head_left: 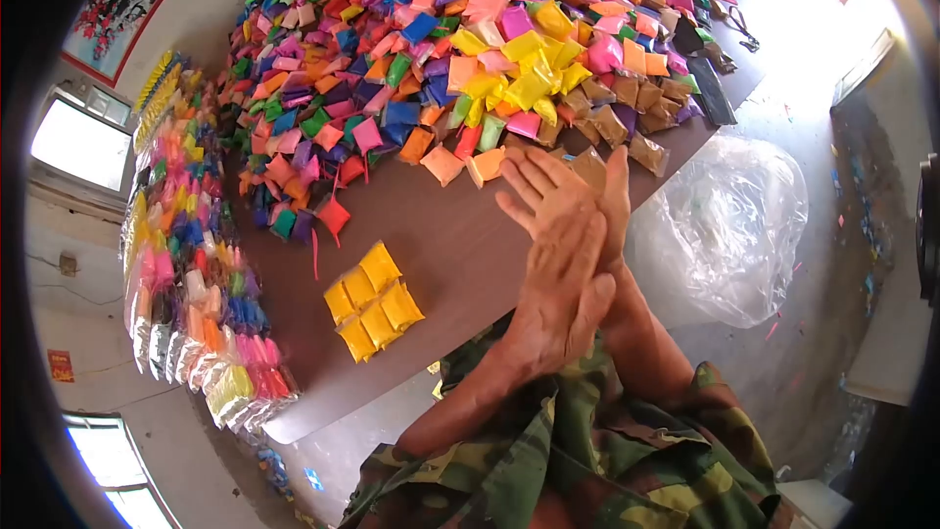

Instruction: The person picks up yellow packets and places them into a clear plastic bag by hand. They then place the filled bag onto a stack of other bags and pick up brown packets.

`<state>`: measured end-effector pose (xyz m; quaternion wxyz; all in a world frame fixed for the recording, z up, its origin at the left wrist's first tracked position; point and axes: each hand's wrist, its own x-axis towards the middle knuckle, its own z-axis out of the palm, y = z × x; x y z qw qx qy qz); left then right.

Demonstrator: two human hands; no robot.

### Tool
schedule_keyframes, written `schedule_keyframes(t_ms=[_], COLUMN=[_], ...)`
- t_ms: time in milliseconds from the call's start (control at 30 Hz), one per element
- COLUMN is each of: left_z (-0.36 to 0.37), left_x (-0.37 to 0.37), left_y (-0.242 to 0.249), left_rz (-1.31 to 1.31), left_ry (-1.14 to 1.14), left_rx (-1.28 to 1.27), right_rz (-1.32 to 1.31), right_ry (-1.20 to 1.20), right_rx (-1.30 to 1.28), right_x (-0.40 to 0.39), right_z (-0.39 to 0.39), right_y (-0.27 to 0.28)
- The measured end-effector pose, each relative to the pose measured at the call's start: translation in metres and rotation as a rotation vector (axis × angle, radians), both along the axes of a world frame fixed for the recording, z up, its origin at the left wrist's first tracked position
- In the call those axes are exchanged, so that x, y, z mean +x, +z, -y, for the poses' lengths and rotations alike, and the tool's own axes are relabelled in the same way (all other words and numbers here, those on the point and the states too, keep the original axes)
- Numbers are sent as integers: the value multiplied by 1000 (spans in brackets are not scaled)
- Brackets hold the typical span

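Note:
My left hand [560,289] lies with its fingers stretched across the palm of my right hand, back towards me. My right hand [548,186] is turned palm up, its fingers and thumb spread apart. Nothing shows between the two hands. Just beyond the right fingertips are an orange packet [486,167] and a brown packet [587,168] at the edge of a big heap. To the left, several yellow packets [375,302] lie side by side in a flat block on the brown table [460,269].
A large heap of small coloured packets [323,88] covers the far table. Stacked clear bags of coloured packets [201,304] line the left edge. A clear plastic bag [729,230] is beside the table on the right. Black scissors [744,29] lie at the far right edge.

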<state>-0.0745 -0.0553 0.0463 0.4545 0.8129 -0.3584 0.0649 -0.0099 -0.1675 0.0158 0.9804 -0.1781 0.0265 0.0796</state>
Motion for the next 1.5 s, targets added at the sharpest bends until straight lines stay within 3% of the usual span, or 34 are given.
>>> schedule_keyframes(t_ms=[67,200,367,433,533,633,733,767,800,867,933,1033,1100,1167,1233,1267,1333,1367,1400,1467,1500], left_z=[-3,-4,-28,-36,-61,-69,-78,-89,-87,-80,-76,-70,-66,-83,-72,-59,-42,-38,-42,-65,-65], left_x=[-8,21,87,110,145,145,145,148,147,144,127,76,50,60,71,77,83,88,102,119,130], left_y=[9,5,-8,-18,-31,-23,-36,-36,-38,-47,-46,14,46,72,77,59,8,-7,-13,-23,-26], left_rz=[15,110,15,32,-352,-254,-797,-832,-830,-785,-756,-800,-859,-396,79,-264,-168,260,346,462,347], left_ry=[-92,40,126,143,355,435,461,475,150,-512,-758,-504,-332,-45,161,203,182,111,162,298,378], left_rx=[-8,23,229,233,11,-83,-892,-993,-1103,-1274,-1311,-1218,-1141,-965,-711,-269,157,128,190,325,184], right_rz=[48,10,-11,113,173,238,343,380,415,599,758,929,606,355,-123,-336,-256,-249,-241,305,220], right_ry=[-26,23,99,151,170,114,-231,-394,-560,-573,-569,-658,-644,-540,-274,-136,1,-4,-16,208,156], right_rx=[-3,-89,-69,-210,-259,-356,-642,-779,-919,-1332,-1693,-2031,-1800,-1539,-708,-282,-28,-52,-81,90,-22], right_x=[8,-10,-43,-44,-54,-57,-47,-43,-36,-1,24,37,43,44,34,30,15,-1,-7,-14,-25], right_z=[3,-17,-44,-42,-41,-27,-18,-12,-5,-11,-13,11,17,14,-11,-26,-48,-52,-48,-24,-17], right_y=[9,20,20,17,20,14,30,43,51,21,0,28,11,4,13,17,-11,-5,-4,-45,-6])
